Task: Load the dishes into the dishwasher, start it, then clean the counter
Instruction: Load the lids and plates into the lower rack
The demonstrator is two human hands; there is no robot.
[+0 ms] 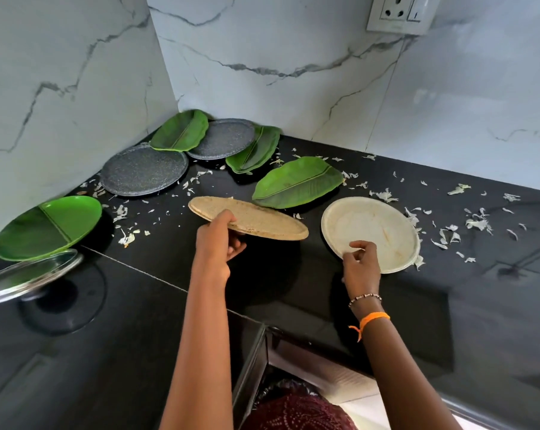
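Left hand (220, 235) pinches tan speckled plate (250, 217) at near rim, lifted, tilted over black counter (448, 305). Right hand (360, 262) fingertips curl on cream plate (371, 232) near edge, flat on counter. Both look light, stiff; rim grip suits.

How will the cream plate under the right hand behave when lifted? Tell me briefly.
The cream plate probably stays stiff: it looks moulded, with a raised rim. It is likely light, since the right hand pinches its near edge with fingertips only. Lying flat on the black counter, it may slide before lifting.
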